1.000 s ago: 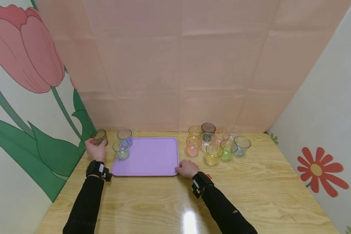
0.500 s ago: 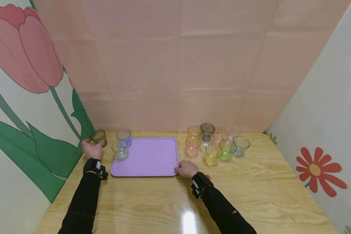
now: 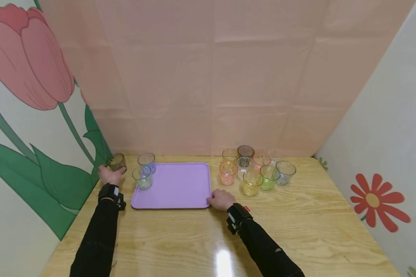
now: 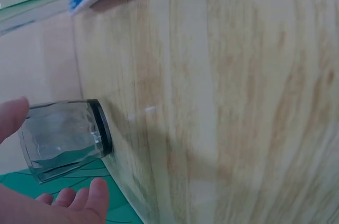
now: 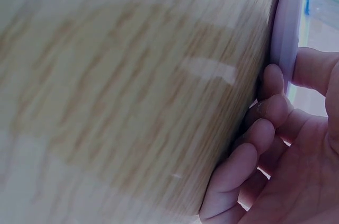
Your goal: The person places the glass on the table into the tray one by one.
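My left hand is beside a smoky dark glass at the table's far left corner. In the left wrist view the glass stands on its dark base, and the thumb and fingers spread on two sides of it with gaps showing. My right hand pinches the near right corner of a purple tray. The right wrist view shows the thumb over the tray rim and the other fingers curled below it. On the tray's left side stand a pale green glass and a blue glass.
To the tray's right, several coloured glasses stand close together, among them a yellow glass, a green glass and a pink glass. A pink sheet hangs behind the wooden table; painted walls flank it.
My left hand first drew back slightly from the smoky glass, then shifted a little toward it again. The right hand still holds the tray corner; the glasses have stayed put.
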`<state>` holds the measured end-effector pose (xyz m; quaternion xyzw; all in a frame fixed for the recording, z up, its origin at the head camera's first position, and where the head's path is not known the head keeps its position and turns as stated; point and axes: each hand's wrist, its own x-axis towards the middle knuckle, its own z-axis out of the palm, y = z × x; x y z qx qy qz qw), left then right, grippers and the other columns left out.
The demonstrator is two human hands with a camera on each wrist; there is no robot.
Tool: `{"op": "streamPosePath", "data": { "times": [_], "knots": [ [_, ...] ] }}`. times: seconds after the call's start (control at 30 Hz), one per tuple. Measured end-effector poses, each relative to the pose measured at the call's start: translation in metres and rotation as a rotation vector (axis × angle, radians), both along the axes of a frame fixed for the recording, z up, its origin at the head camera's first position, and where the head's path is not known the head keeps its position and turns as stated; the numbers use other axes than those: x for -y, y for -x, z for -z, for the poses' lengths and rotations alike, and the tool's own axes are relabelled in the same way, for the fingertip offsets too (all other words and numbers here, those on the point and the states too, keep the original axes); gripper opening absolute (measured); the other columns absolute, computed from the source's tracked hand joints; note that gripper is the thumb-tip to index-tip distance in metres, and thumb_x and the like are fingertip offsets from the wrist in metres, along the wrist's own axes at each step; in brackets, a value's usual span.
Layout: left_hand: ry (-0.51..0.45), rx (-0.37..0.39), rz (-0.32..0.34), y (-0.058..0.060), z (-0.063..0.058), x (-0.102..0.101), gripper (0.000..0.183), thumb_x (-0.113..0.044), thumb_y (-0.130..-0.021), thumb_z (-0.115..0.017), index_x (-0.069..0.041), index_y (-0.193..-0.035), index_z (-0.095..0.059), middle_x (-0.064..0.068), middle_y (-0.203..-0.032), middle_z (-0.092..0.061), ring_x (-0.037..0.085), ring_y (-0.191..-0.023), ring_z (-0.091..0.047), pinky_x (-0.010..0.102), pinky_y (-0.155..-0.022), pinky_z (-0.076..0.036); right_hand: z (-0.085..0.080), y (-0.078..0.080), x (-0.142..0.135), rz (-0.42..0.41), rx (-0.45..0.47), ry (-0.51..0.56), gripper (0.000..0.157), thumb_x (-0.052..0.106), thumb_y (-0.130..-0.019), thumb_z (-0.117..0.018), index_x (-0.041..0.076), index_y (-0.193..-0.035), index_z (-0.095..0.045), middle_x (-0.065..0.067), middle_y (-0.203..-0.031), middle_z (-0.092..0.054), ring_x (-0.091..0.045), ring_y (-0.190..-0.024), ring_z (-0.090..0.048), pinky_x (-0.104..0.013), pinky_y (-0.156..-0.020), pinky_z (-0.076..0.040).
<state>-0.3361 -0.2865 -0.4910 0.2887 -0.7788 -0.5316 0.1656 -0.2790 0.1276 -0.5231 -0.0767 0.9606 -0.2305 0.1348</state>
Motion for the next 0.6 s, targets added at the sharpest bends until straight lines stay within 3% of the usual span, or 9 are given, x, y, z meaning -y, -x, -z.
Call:
{"op": "streamPosePath", "data": {
  "times": [0.6],
  "knots": [
    [0.099, 0.124, 0.104, 0.011, -0.006, 0.015, 0.097, -0.02, -0.09, -0.079, 0.016, -0.158, -0.019, 0.043, -0.161, -0.029, 0.054, -0.154, -0.028, 0.057, -0.129, -0.024, -0.002, 0.002, -0.002, -0.011, 0.024, 0.004, 0.027, 0.031, -0.1, -0.066, 0.011, -0.082, -0.069, -0.002, -0.072, -0.058, -0.02, -0.071, -0.055, -0.032, -0.067, -0.038]
  ]
}}
